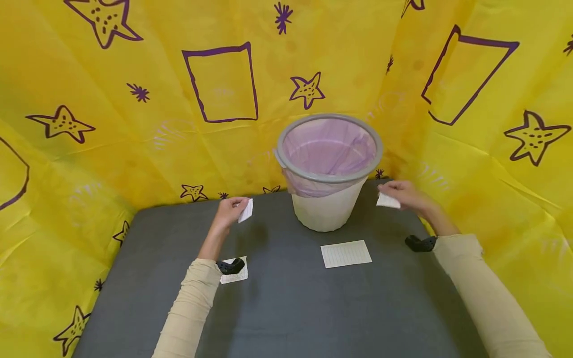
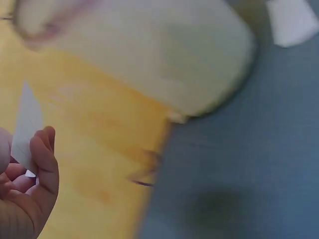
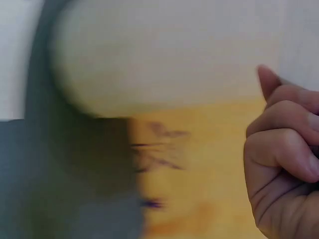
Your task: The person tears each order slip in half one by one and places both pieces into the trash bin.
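Observation:
My left hand (image 1: 230, 211) pinches a small piece of white paper (image 1: 245, 211) above the table, left of the bin. In the left wrist view that paper (image 2: 27, 129) stands upright between thumb and curled fingers. On the other side of the bin, my right hand (image 1: 405, 194) holds another piece of white paper (image 1: 388, 201) that hangs below its fingertips. The right wrist view shows the curled fingers (image 3: 279, 144) up close. Between the hands stands a white bin (image 1: 329, 206) with a grey rim and a pinkish-purple liner.
A lined sheet of paper (image 1: 346, 254) lies on the dark grey table (image 1: 286, 308) in front of the bin. Another paper (image 1: 237, 275) lies under the left wrist, partly covered by its black wrist camera (image 1: 231, 266). Yellow patterned cloth (image 1: 156, 149) encloses the back and sides.

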A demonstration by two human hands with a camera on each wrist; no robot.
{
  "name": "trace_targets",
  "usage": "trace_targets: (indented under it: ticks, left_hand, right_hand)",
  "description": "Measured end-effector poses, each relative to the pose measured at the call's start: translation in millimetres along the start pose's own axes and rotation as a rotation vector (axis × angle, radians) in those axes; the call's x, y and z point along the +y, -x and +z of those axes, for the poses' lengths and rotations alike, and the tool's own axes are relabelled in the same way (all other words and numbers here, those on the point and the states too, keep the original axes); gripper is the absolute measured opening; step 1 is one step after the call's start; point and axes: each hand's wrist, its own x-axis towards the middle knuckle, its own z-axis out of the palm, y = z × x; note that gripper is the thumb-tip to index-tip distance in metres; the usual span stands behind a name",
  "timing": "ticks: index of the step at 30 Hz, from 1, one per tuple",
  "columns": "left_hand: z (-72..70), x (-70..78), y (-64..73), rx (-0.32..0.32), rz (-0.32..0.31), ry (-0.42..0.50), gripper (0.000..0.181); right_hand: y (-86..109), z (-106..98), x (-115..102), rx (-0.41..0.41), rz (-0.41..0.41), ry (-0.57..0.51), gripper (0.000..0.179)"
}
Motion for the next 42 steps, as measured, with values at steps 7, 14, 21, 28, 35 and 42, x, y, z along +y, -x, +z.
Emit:
trace_targets:
  ticks: [7, 14, 21, 28, 35, 42]
  left_hand:
    - [-54.6, 82.1, -12.2, -0.003, 0.083, -0.075, 0.047]
    - [-38.5, 144.6, -25.6, -0.049, 0.177, -0.108, 0.038]
    - [14.5, 199.7, -33.7, -0.159, 0.280, -0.116, 0.031]
    - [53.6, 220.0, -42.5, -0.181, 0.325, -0.280, 0.042]
    - [83.6, 221.4, -43.8, -0.090, 0.334, -0.797, 0.072]
    - [82.1, 210.4, -39.7, -0.099, 0.375, -0.832, 0.074]
  right_hand:
    - [5.2, -64.2, -63.0, 0.086, -0.016, 0.034, 0.033]
    - [1.0, -62.3, -95.2, 0.117, -0.048, 0.072, 0.030]
    - [-29.4, -24.2, -141.0, 0.013, -0.102, 0.112, 0.031]
    - [-55.9, 1.7, -160.6, 0.108, -0.170, 0.359, 0.048]
    - [-72.4, 34.6, -168.1, 0.294, -0.184, 0.891, 0.068]
    - [-70.6, 41.9, -161.2, 0.272, -0.244, 0.927, 0.072]
